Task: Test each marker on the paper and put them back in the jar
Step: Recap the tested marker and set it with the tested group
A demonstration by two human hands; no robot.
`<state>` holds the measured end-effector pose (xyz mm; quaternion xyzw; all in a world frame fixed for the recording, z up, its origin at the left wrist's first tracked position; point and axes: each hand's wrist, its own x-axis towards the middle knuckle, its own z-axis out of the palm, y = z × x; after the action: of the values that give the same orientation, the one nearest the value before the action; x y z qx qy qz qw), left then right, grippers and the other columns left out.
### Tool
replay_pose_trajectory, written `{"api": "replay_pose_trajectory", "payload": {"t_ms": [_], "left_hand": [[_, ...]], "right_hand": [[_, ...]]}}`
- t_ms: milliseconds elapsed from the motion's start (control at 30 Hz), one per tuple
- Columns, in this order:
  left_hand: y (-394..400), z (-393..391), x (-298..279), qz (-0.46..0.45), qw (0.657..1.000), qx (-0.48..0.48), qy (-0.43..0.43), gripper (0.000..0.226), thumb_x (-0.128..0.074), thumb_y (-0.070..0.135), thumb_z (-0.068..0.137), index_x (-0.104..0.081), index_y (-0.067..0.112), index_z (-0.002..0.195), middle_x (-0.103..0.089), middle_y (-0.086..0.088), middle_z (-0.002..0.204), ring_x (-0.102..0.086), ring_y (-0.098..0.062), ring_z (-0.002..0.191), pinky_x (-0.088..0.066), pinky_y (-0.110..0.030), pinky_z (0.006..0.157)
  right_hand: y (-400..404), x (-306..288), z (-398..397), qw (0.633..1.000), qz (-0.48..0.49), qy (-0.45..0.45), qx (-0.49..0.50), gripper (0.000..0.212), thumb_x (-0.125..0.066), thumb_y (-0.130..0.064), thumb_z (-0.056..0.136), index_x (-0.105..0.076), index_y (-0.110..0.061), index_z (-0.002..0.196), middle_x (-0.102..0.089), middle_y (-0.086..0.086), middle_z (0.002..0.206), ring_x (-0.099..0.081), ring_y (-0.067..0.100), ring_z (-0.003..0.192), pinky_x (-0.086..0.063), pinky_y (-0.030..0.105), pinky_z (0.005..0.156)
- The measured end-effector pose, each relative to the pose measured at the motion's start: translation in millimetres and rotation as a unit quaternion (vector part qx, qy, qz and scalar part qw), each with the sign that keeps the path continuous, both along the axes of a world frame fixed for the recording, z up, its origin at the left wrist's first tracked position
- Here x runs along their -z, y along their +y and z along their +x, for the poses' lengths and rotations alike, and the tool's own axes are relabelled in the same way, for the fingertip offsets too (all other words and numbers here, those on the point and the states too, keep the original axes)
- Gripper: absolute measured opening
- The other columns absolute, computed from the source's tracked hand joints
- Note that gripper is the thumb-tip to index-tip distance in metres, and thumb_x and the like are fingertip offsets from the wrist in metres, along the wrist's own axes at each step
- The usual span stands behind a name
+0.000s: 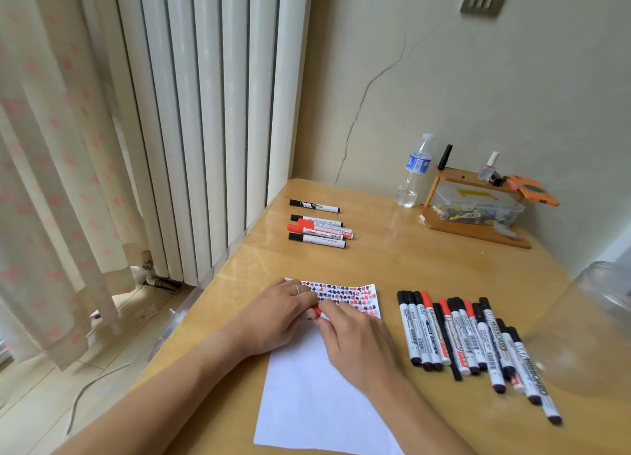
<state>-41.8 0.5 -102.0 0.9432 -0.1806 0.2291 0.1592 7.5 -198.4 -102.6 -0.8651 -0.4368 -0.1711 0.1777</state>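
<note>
Over the far, scribbled end of the paper (324,379) on the tabletop (392,260), both the left hand (273,318) and right hand (355,338) curl their fingers around a red marker (317,312), light, rigid and probably slick, best pinched mid-barrel.

Both hands meet over the white paper sheet (317,379) near the front-left edge of the light wooden table (392,260). The left hand (276,314) and right hand (355,342) pinch a small red-capped marker (317,311) between them, beside red and black test marks. A row of black- and red-capped whiteboard markers (471,345) lies toward the right edge, beside a clear plastic jar (594,321). Five more capped markers (319,225) lie near the far-left corner.
</note>
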Motion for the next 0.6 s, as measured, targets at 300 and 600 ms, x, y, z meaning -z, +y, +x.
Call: {"api": "replay_pose_trajectory", "payload": {"t_ms": [300, 600], "left_hand": [[4, 5, 5, -0.001, 1.000, -0.001, 0.004, 0.015, -0.049, 0.014, 0.099, -0.054, 0.025, 0.090, -0.054, 0.010, 0.084, -0.050, -0.011, 0.086, -0.027, -0.022, 0.074], [13, 7, 5, -0.041, 0.998, -0.036, 0.009, 0.016, -0.046, 0.032, 0.105, -0.059, 0.026, 0.099, -0.054, 0.011, 0.090, -0.049, -0.013, 0.086, -0.044, -0.037, 0.077]], "right_hand": [[2, 0, -2, 1.000, -0.017, 0.009, 0.014, 0.036, -0.021, -0.059, 0.100, -0.044, -0.034, 0.111, -0.070, 0.001, 0.078, -0.067, 0.034, 0.076, -0.032, 0.039, 0.059], [4, -2, -6, 0.995, -0.031, 0.010, 0.091, 0.040, -0.034, -0.062, 0.104, -0.055, -0.028, 0.108, -0.072, 0.003, 0.082, -0.070, 0.030, 0.080, -0.032, 0.037, 0.059]]}}
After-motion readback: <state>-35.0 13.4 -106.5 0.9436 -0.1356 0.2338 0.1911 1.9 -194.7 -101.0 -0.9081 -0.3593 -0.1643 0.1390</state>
